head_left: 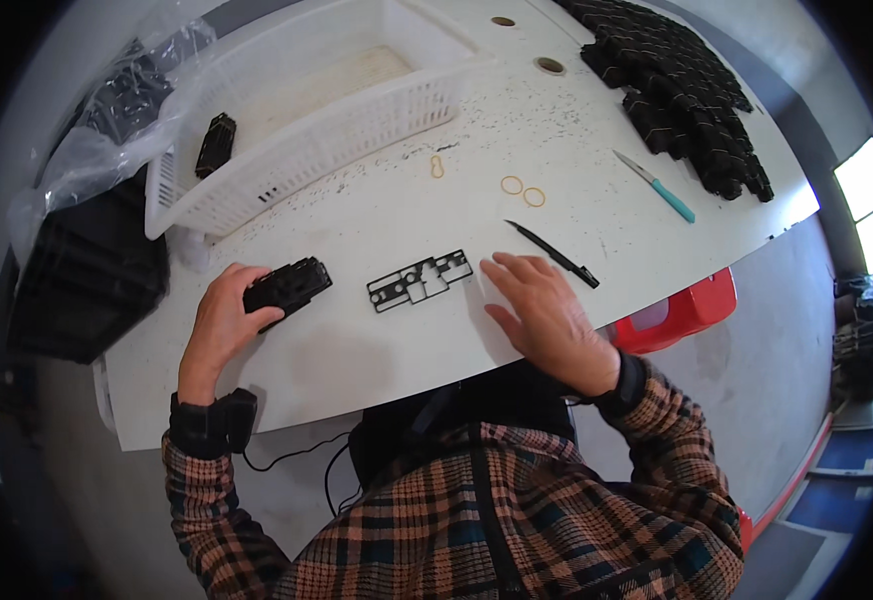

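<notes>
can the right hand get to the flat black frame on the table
Likely yes: the right hand looks empty, its fingers near the right end of the flat black frame, and only tabletop shows between them. The black pen lies off that path.

Bright, even indoor light; dark fisheye rim.
The window (870,200) at right is blown out; glare whitens the right corner of the table (803,206); soft shadows lie near the right hand (547,315); outer edges bend and blur.
</notes>
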